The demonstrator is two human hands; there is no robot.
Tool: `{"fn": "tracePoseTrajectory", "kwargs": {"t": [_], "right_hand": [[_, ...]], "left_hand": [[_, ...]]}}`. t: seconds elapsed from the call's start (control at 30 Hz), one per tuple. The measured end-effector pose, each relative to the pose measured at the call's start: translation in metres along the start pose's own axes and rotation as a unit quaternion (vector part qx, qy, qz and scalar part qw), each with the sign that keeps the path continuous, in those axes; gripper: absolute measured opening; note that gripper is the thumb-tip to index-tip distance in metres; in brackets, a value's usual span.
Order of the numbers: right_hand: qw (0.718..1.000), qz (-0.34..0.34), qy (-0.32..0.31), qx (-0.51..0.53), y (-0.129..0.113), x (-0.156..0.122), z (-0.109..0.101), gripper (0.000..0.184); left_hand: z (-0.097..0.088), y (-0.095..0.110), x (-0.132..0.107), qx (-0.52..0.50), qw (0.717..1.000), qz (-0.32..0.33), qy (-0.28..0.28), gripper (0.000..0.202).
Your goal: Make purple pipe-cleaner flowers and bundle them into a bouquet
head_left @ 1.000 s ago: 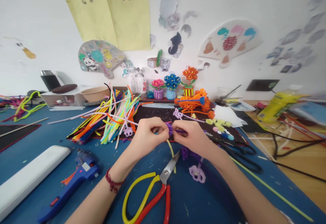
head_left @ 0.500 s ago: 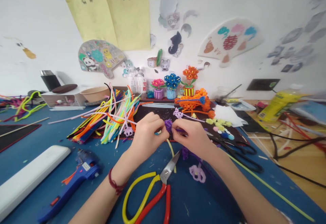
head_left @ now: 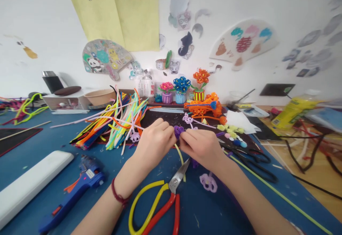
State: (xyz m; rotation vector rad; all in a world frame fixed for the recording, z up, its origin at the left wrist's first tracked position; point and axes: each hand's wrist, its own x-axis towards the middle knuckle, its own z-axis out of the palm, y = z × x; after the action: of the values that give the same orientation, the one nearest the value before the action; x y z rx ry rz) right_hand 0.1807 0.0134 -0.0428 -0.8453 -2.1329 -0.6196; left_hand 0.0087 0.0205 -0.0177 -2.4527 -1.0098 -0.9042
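Purple loops (head_left: 179, 131) sat pinched between your left hand (head_left: 157, 138) and right hand (head_left: 202, 144), finger gaps newly closed: likely firmer control.

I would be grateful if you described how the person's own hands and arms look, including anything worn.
The left hand and right hand are gloveless, and the visible forearms are bare. A thin, dark red cord bracelet circles the left wrist. A pale edge, perhaps a cuff, shows on the right arm.
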Motion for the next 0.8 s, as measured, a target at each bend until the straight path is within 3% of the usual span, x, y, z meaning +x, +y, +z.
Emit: {"fn": "tracePoseTrajectory", "kwargs": {"t": [0.13,0.23,0.33,0.43,0.57,0.67,0.8], "right_hand": [[0.979,0.157,0.042,0.125,0.006,-0.001,0.001,0.016],[0.935,0.259,0.060,0.235,0.010,0.001,-0.001,0.012],[0.880,0.312,0.056,0.354,0.012,0.003,-0.002,0.013],[0.823,0.323,0.053,0.465,0.011,0.004,-0.001,0.018],[0.758,0.322,0.045,0.566,0.008,0.003,0.005,0.024],[0.725,0.333,0.030,0.602,0.005,0.002,0.009,0.027],[0.703,0.322,-0.028,0.634,0.004,0.003,0.008,0.028]], "left_hand": [[-0.010,-0.003,0.003,-0.103,0.984,-0.130,0.058,0.016],[-0.016,-0.006,0.005,-0.177,0.959,-0.205,0.079,0.018],[-0.017,-0.007,0.007,-0.242,0.938,-0.245,0.047,0.018],[-0.015,-0.005,0.009,-0.326,0.917,-0.229,-0.008,0.021],[-0.014,0.003,0.008,-0.394,0.901,-0.177,-0.046,0.044],[-0.013,0.007,0.007,-0.389,0.909,-0.151,-0.024,0.047],[-0.012,0.009,0.005,-0.323,0.936,-0.134,0.032,0.033]]}}
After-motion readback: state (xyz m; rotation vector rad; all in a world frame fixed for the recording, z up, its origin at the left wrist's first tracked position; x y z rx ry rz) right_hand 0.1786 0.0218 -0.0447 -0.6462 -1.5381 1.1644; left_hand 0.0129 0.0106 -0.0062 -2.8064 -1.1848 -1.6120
